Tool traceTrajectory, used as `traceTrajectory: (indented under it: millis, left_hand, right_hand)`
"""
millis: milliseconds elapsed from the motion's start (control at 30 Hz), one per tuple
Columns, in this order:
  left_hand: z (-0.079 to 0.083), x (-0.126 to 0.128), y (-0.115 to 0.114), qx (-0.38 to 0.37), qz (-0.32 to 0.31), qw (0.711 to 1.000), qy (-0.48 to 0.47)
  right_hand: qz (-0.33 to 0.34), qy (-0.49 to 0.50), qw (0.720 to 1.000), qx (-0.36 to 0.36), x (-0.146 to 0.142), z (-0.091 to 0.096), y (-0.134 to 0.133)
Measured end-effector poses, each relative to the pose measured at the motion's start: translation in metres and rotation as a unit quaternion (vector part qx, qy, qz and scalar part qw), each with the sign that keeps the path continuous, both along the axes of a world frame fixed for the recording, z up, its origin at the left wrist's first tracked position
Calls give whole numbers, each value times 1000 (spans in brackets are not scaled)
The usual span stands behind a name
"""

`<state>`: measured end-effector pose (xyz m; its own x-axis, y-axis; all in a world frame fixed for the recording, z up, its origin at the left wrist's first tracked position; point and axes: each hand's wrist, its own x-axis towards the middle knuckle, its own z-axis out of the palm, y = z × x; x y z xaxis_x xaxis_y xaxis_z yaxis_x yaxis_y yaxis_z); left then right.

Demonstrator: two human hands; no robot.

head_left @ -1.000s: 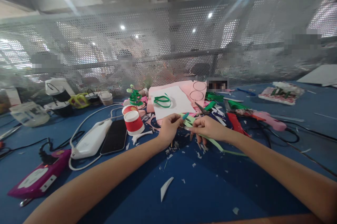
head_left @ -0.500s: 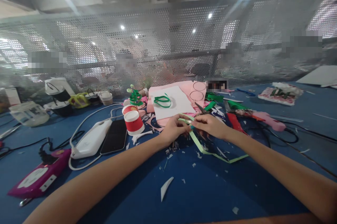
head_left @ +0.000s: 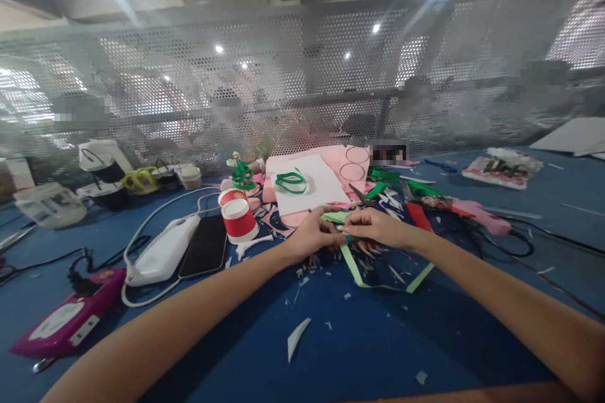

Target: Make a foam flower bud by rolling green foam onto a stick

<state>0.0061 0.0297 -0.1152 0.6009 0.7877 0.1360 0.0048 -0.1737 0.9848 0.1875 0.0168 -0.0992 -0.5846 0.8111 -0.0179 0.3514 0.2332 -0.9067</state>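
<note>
Both hands meet over the middle of the blue table. My left hand (head_left: 316, 234) is closed in a pinch on a light green paper strip (head_left: 352, 266). From the other side my right hand (head_left: 369, 227) pinches the same strip, fingertips touching those of the left. The strip's creased tail hangs below the fingers and bends to the right under my right forearm. Something small and teal shows between the fingertips, too hidden to name. Just beyond the hands lie a white paper sheet (head_left: 309, 198) with a dark green paper coil (head_left: 290, 181) on it, and scissors (head_left: 362, 195).
Two red-and-white paper cups (head_left: 240, 221), a black phone (head_left: 204, 246), a white power bank (head_left: 164, 250) and a purple power strip (head_left: 70, 315) stand left. A pink glue gun (head_left: 482, 216) with a cord lies right. Paper scraps (head_left: 297, 338) litter the table (head_left: 227, 352). A perforated metal screen (head_left: 265, 87) rises behind.
The fingers have shifted slightly on the light green strip, and more of its upper part shows flat between the hands. Its tail has drawn a little to the left.
</note>
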Motion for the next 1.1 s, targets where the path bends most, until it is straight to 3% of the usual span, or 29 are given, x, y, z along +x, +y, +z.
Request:
traceTrajectory:
  millis: [533,800,1100]
  left_hand:
    - [3,-2,5,-30,-45,998,35]
    - [-1,2,5,-47,16,998,49]
    - [-3,2,6,-25,30,999,34]
  right_hand:
    - [18,-20,996,88,3,-2,2]
    - [27,-35,991,128,2,-2,1]
    - [23,-40,990,130,2,-10,4]
